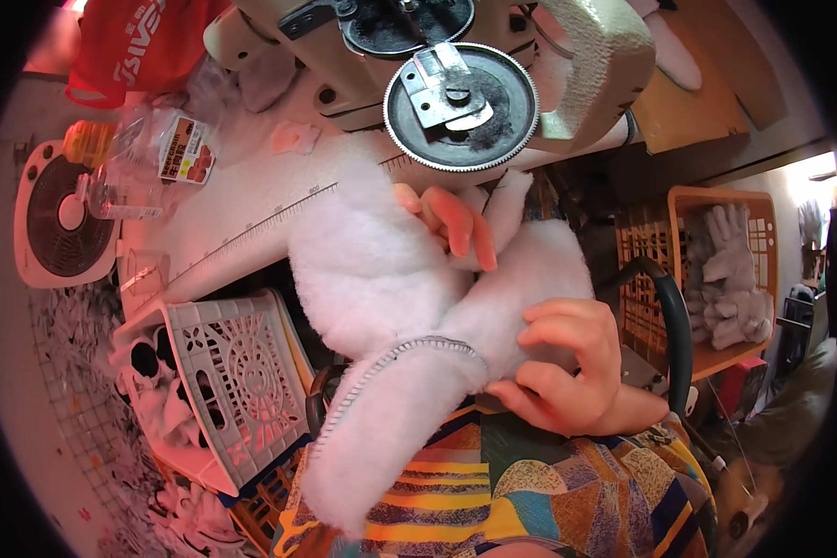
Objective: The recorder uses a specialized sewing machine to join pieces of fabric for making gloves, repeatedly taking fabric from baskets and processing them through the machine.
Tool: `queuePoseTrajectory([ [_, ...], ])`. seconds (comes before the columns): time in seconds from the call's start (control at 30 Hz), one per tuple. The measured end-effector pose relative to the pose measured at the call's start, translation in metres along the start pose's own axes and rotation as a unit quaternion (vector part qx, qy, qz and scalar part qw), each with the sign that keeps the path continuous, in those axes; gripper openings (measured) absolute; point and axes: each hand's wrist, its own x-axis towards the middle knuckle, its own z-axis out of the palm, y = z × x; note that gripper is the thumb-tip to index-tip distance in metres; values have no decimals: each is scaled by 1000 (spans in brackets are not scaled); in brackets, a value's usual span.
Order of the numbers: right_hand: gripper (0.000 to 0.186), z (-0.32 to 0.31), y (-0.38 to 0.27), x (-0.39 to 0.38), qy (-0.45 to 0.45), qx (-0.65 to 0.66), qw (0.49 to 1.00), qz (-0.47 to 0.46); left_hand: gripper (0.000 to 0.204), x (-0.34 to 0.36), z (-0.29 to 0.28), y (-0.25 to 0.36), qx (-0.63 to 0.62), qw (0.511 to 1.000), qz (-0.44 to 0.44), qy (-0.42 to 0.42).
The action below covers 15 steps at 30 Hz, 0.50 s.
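Observation:
A white fluffy plush piece (pixel 372 270) with several lobes spreads over my lap, below the toothed disc of a sewing machine (pixel 460 107). A dark overcast seam curves across its lower lobe. My left hand (pixel 446 221) shows only bent fingers at the plush's upper edge; its palm and wrist are hidden behind the fabric. These fingers curl over the material beside a narrow upright flap. From the right comes my right hand (pixel 567 367), thumb and curled fingers closed on the plush's right side, near the seam's end.
A white plastic crate (pixel 242 391) with plush pieces stands at the left, below a fan (pixel 70 214). Clear plastic containers (pixel 139 177) and a red bag (pixel 135 46) lie on the worktable (pixel 251 200). An orange basket (pixel 646 242) holds grey-white pieces at the right.

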Motion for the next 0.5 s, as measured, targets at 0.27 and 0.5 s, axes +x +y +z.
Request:
queuePoseTrajectory([
  [0.27, 42, -2, -10, 10, 18, -61, 998, -9, 22, 5, 44, 29, -45, 929, -319, 183],
  [0.5, 42, 2, -5, 13, 20, -72, 997, 3, 23, -27, 56, 18, -106, 953, -254, 131],
])
